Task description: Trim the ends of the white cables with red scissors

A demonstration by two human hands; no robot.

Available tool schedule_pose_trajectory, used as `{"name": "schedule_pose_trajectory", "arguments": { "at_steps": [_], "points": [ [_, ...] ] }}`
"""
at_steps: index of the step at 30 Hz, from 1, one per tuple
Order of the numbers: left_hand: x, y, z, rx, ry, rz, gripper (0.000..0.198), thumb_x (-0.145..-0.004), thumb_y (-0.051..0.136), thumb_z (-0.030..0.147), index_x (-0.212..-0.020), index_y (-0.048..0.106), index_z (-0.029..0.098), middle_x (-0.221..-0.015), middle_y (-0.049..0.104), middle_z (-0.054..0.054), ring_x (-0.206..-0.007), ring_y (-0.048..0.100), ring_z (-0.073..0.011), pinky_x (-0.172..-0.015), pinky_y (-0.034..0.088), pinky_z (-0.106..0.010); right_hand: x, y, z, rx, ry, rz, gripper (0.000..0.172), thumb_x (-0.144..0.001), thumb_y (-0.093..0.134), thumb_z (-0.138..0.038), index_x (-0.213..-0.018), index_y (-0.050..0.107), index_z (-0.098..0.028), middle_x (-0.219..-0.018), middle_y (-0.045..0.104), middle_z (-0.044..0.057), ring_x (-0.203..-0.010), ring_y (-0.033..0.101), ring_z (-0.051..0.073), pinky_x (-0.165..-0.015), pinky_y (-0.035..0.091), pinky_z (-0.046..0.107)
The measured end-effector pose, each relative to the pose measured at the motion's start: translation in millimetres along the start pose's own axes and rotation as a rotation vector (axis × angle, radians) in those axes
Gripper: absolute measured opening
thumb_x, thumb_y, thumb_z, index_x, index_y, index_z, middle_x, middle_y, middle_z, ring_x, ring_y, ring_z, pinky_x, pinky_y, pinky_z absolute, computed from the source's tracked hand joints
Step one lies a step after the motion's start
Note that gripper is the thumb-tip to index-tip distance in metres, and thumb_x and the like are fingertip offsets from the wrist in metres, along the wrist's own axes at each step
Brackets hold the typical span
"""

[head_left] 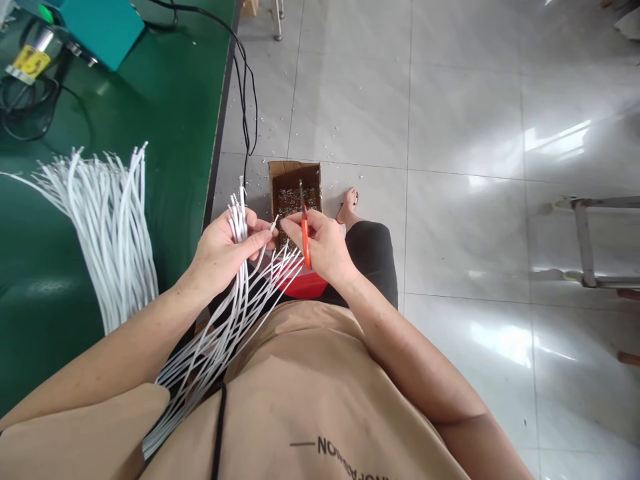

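My left hand (225, 250) is closed around a bunch of white cables (240, 230), their tips standing up above the fingers. Between its thumb and index finger, one single cable end (273, 225) is pinched apart from the bunch. In my right hand (327, 247) is a pair of red-handled scissors (306, 237), blades pointing away from me. The fingertips of that hand are close to the single cable end; whether they touch it I cannot tell. More loose white cables (220, 347) run down across my lap under my left forearm.
Below the hands stands an open cardboard box (273, 180) with small scraps inside. Scraps also dot the tiled floor (360, 113). On the green table (185, 113) at left lie a thick cable bundle (117, 233), a teal machine (100, 30) and black cords (245, 87). A metal-framed stool (585, 243) is at right.
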State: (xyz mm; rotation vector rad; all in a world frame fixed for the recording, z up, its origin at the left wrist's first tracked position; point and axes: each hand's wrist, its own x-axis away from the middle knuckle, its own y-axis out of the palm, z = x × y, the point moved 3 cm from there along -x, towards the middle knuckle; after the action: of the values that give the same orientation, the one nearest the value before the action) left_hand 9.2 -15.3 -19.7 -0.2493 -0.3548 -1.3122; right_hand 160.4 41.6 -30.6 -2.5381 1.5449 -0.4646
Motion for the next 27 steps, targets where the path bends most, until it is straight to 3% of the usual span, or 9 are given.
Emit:
{"name": "schedule_pose_trajectory", "arguments": {
  "at_steps": [4,9,18,24,27],
  "points": [
    [-0.7,0.1,-0.5,-0.033,0.027,0.019,0.028,-0.072,0.073,0.02,-0.078,0.045,0.019,-0.081,0.065,0.0,-0.066,0.063,-0.0114,-0.047,0.036,-0.021,-0.7,-1.8,5.0,0.46,-0.081,-0.028,0.025,-0.082,0.058,-0.034,-0.067,0.059,-0.016,-0.08,0.064,0.005,-0.073,0.057,0.015,-0.065,0.038,0.027],
    [-1.4,-0.6,-0.1,-0.103,0.05,0.049,0.028,-0.071,0.072,0.022,-0.077,0.045,0.02,-0.081,0.064,0.0,-0.065,0.062,-0.0121,-0.048,0.038,-0.022,0.9,2.1,0.9,0.673,-0.092,-0.131,0.024,-0.085,0.054,-0.034,-0.071,0.063,-0.016,-0.079,0.064,0.006,-0.073,0.058,0.017,-0.066,0.038,0.029],
    [0.8,-1.4,1.1,-0.211,0.075,0.114,0.027,-0.068,0.075,0.025,-0.077,0.05,0.022,-0.077,0.065,0.001,-0.071,0.064,-0.0159,-0.073,0.051,-0.032,5.4,-1.6,-2.3,0.839,-0.16,-0.116,0.025,-0.087,0.054,-0.033,-0.073,0.066,-0.016,-0.077,0.066,0.01,-0.075,0.06,0.021,-0.069,0.039,0.032],
    [0.5,-0.6,3.0,-0.19,0.075,0.065,0.02,-0.075,0.068,0.023,-0.075,0.047,0.023,-0.076,0.068,0.0,-0.068,0.064,-0.0155,-0.073,0.052,-0.033,7.0,-1.5,-0.7,0.865,-0.143,-0.117,0.025,-0.086,0.054,-0.033,-0.073,0.065,-0.015,-0.077,0.065,0.01,-0.075,0.059,0.021,-0.068,0.038,0.032],
    [-0.6,-0.8,1.8,-0.172,0.057,0.044,0.022,-0.075,0.068,0.023,-0.076,0.046,0.023,-0.075,0.067,0.001,-0.067,0.064,-0.0156,-0.072,0.05,-0.032,6.5,-3.1,1.2,0.771,-0.099,-0.135,0.027,-0.085,0.055,-0.036,-0.068,0.064,-0.016,-0.076,0.065,0.009,-0.07,0.057,0.019,-0.063,0.036,0.031]
  ]
}}
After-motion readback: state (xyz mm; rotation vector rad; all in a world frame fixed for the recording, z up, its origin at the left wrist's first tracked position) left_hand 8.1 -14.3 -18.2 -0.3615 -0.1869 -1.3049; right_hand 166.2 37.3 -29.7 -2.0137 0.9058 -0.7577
